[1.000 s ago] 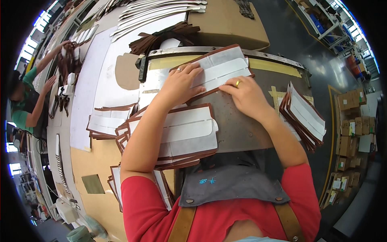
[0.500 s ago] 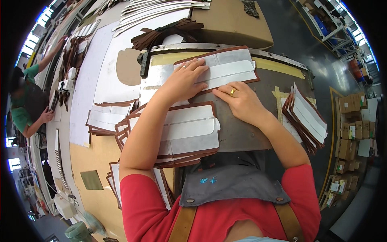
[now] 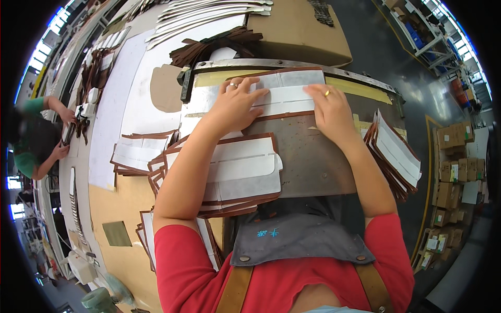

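Note:
A brown-edged, white-lined panel (image 3: 284,108), perhaps a leather wallet piece, lies flat at the far side of the dark metal work plate (image 3: 313,167). My left hand (image 3: 236,104) rests on its left end, fingers spread and pressing down. At the right end, my right hand (image 3: 331,108) has its fingers bent together with the tips on the white lining; what lies under them is hidden. Nearer to me, partly behind my left forearm, is a stack of similar panels (image 3: 245,164). Another fanned stack (image 3: 397,151) leans at the plate's right side.
A metal bar (image 3: 282,63) runs along the plate's far edge. Behind it sit brown strips (image 3: 214,44) and a cardboard box (image 3: 297,31). More panels (image 3: 141,151) lie to the left. A co-worker in green (image 3: 36,135) works at the far left bench.
My right hand has moved up and right from the panel's lower edge to its right end. The left hand stays on the panel, almost still. The co-worker's arm has drawn in.

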Available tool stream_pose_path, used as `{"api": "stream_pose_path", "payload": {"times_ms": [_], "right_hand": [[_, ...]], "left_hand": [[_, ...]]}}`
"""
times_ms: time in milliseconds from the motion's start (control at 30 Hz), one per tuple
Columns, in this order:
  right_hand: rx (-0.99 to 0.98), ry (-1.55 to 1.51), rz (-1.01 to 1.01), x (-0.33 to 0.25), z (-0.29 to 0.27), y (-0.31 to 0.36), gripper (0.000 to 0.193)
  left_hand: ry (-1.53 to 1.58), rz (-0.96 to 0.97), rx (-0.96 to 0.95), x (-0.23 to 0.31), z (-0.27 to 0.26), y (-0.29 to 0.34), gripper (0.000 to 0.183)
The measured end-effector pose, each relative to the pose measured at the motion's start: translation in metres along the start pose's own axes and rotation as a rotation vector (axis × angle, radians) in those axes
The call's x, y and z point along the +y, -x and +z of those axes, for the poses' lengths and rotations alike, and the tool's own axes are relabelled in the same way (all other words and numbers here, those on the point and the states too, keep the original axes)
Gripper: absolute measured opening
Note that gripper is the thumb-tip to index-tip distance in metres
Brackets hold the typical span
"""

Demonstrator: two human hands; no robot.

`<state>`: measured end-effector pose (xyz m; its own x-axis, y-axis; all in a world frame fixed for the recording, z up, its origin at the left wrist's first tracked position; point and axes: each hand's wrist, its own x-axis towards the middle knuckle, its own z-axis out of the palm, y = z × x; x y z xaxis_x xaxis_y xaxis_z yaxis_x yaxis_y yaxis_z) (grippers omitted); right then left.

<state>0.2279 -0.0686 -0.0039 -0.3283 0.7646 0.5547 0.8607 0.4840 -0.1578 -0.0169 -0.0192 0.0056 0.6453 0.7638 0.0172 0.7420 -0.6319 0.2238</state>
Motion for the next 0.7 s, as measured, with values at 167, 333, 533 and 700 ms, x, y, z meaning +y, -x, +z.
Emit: {"api": "stream_pose_path", "payload": {"times_ms": [167, 333, 533, 700], "right_hand": [[-0.102, 0.126, 0.091, 0.022, 0.019, 0.009, 0.031], [-0.17, 0.106, 0.146, 0.023, 0.012, 0.012, 0.035], [-0.217, 0.153, 0.187, 0.029, 0.01, 0.015, 0.036], [-0.23, 0.196, 0.176, 0.029, 0.013, 0.012, 0.037]], "left_hand": [[-0.036, 0.017, 0.008, -0.005, 0.007, 0.0, 0.04], [-0.082, -0.048, 0.076, -0.002, 0.022, -0.001, 0.042], [-0.101, -0.045, 0.108, 0.001, 0.026, -0.005, 0.042], [-0.077, -0.065, 0.11, 0.0, 0.024, -0.008, 0.043]]}}
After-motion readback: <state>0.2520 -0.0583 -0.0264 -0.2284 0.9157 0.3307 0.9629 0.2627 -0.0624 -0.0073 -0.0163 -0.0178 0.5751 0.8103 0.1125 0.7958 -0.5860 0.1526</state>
